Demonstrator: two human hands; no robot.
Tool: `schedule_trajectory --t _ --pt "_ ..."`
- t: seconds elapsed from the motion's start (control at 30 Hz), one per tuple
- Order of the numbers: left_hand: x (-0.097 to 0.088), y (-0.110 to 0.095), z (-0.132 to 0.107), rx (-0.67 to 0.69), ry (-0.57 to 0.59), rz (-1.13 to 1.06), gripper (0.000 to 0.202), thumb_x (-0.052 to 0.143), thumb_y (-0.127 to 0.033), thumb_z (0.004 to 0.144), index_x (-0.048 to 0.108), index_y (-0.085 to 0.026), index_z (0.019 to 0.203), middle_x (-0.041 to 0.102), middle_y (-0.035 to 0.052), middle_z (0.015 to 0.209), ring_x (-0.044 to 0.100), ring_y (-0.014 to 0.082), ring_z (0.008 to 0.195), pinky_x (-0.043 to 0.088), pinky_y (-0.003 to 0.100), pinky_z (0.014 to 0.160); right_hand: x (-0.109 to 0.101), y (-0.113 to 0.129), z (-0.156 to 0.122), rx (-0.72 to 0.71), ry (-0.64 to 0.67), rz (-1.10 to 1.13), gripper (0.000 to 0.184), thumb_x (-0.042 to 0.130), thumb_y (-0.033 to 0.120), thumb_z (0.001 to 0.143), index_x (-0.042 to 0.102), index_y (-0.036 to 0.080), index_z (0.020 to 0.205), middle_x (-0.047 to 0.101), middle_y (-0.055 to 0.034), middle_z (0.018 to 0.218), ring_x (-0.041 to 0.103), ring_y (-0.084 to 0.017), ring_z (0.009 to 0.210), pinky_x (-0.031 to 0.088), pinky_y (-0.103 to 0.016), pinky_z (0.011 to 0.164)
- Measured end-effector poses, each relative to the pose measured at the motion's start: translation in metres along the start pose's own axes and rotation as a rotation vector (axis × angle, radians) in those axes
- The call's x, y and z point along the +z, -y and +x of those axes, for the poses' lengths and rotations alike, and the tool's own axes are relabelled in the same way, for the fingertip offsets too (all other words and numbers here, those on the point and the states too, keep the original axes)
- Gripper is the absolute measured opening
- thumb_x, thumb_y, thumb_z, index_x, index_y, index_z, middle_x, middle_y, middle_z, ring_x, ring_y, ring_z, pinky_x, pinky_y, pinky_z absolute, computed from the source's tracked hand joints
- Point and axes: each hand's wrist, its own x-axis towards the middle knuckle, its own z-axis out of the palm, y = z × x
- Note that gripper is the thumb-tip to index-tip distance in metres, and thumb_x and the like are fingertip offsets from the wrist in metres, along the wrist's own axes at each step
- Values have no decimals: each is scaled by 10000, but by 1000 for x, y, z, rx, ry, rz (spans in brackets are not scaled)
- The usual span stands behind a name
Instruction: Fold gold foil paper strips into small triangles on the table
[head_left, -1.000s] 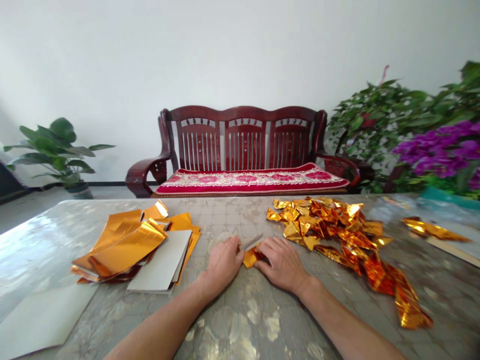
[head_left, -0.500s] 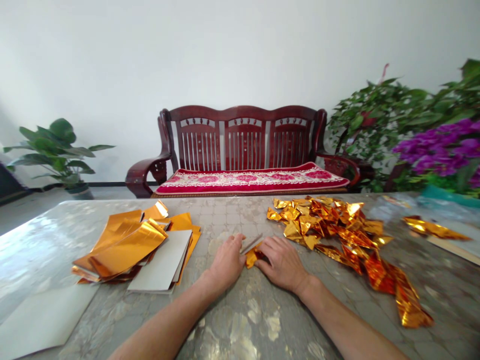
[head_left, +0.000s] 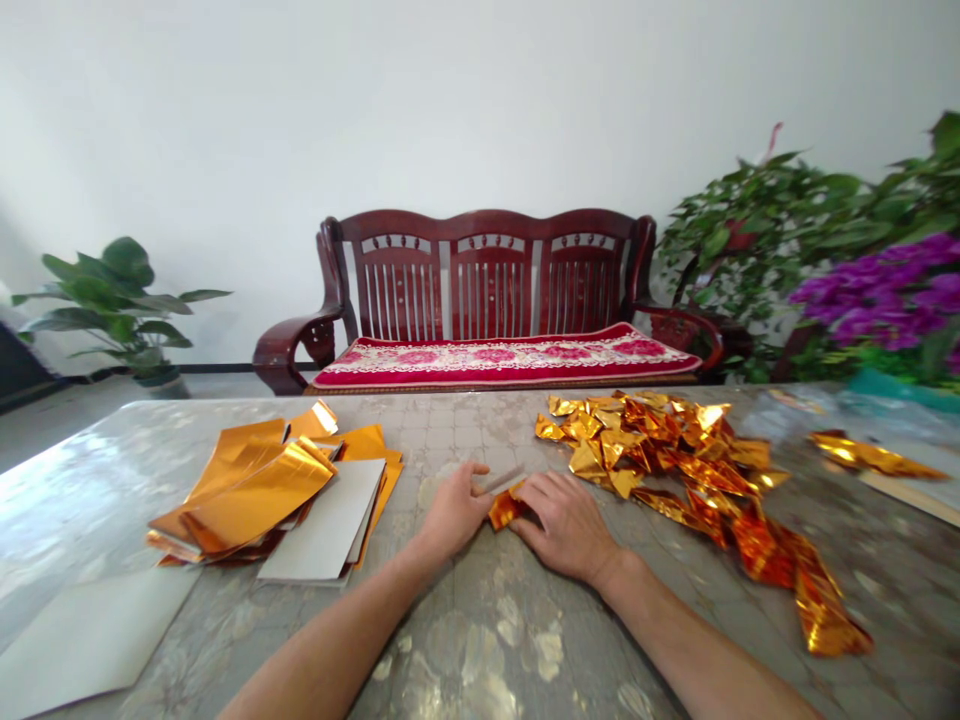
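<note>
Stone-look tabletop (head_left: 480, 640), gold foil scraps (head_left: 660, 450) heaped to the right, and a small folded foil piece (head_left: 505, 509) angled toward the flat, pressing right hand (head_left: 566, 527) (it's tucked under those fingers), while the left hand (head_left: 454, 512) pinches a slim metal blade (head_left: 499, 479) just beside it.

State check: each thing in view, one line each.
left hand, curled, fingertips at the narrow metal strip
narrow metal strip, slanted; held or not unclear
right hand, flat, beside the folded gold foil piece
folded gold foil piece, creased, partly covered by the right hand
gold foil sheets, loosely piled
grey card sheets, stacked
crumpled gold foil pile, heaped loose
</note>
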Motion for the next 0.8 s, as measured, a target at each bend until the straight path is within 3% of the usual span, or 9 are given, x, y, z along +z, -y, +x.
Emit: schedule_trajectory --t 0.17,0.27,0.37,0.47,0.57,0.7,0.8 --pt "8 -7 -4 -182 30 -366 487 604 -110 777 446 -132 1238 547 -93 587 528 78 428 383 176 444 -1 5 2 -36 -53 20 205 686 332 849 642 207 1006 660 -62 975 539 -236 940 372 -357 817" --pt "11 -15 -8 -231 54 -480 593 680 -166 759 410 -119 1284 559 -87 607 552 73 440 407 161 444 2 8 3 -77 -103 23 155 620 308 905 649 203 1015 672 -68 959 546 -228 924 371 -352 801" --pt "9 -17 -7 -236 65 -477 576 673 -193 774 424 -110 1287 579 -69 628 570 75 478 432 157 457 6 8 3 -88 -122 29 148 542 288 960 667 209 955 680 -56 891 561 -211 877 370 -337 769" --pt "5 -10 -2 -216 82 -330 466 557 -159 827 460 -118 1281 590 -57 626 568 81 498 444 167 475 11 2 2 -39 -104 81 179 519 253 973 682 214 911 685 -45 863 583 -193 861 388 -320 782" --pt "0 1 2 -45 34 -65 421 502 -120 820 539 -164 1237 640 -25 716 598 101 583 496 211 577 13 -3 1 40 -90 144 166 545 240 956 694 216 887 694 -37 853 604 -187 846 416 -307 783" --pt "-4 10 0 334 -81 189 434 487 -7 734 665 -205 1077 633 45 1072 622 138 926 497 274 874 14 -5 2 81 -82 184 148 560 227 943 708 233 931 711 -34 883 624 -193 873 436 -307 792" --pt "-6 10 -4 463 -51 257 424 504 -4 713 697 -229 1016 596 44 1103 600 157 995 480 278 908 14 -5 2 117 -77 176 156 552 205 937 705 229 913 705 -36 854 628 -194 843 437 -303 761"
